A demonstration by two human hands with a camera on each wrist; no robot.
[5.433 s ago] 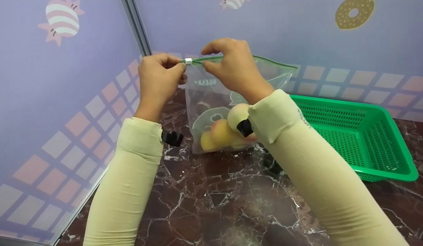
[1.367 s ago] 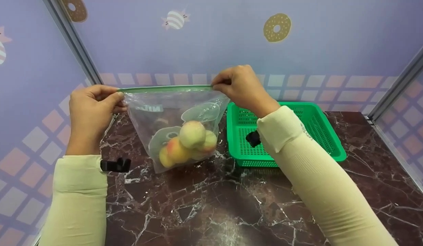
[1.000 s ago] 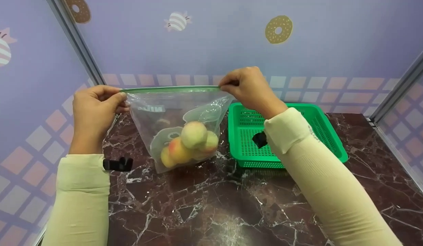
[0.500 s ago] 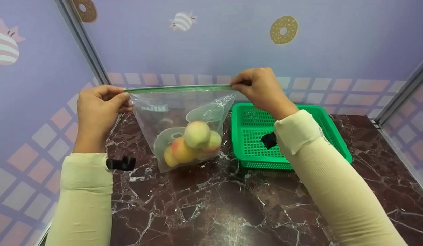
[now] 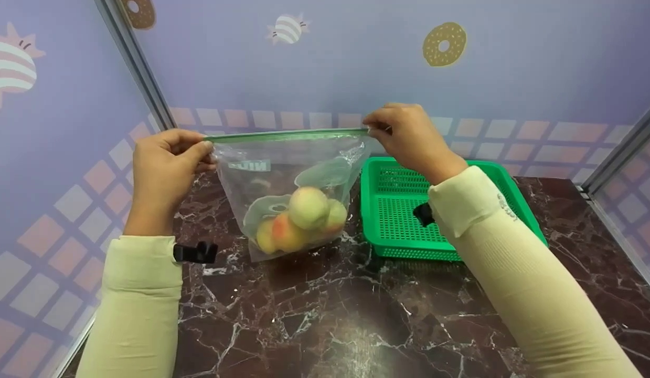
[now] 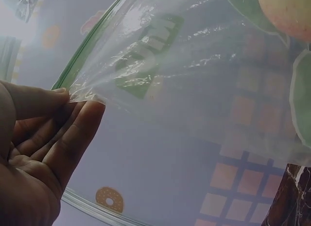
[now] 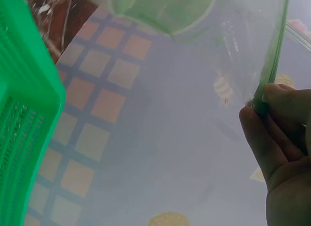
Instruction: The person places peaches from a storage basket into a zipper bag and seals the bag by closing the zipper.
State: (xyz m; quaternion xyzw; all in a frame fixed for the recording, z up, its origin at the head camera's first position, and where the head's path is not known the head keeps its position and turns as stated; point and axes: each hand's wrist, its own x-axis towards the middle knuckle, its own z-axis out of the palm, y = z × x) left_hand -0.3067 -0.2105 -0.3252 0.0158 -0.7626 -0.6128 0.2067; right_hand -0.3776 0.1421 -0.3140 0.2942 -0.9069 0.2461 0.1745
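Observation:
A clear zip bag (image 5: 283, 168) with a green strip along its top hangs between my hands, several yellow-red peaches (image 5: 308, 207) at its bottom. My left hand (image 5: 164, 178) pinches the strip's left end between thumb and fingers; the left wrist view shows the thumb (image 6: 41, 97) on the bag's corner. At the right end, my right hand (image 5: 411, 139) pinches the other corner, and the right wrist view shows the strip (image 7: 273, 60) running into those fingertips. The strip is stretched nearly straight. Whether the bag's bottom touches the table I cannot tell.
A green plastic basket (image 5: 403, 244) with slotted sides stands right of the bag, partly behind my right forearm. The brown marbled table (image 5: 325, 315) meets patterned purple walls (image 5: 345, 58) at the back and sides. Black wrist mounts (image 5: 196, 253) sit on both cuffs.
Earlier my right hand was by the white slider near my left hand, the bag's mouth gaping; now it pinches the right end. Over the last second, hands and bag drift slightly right in view.

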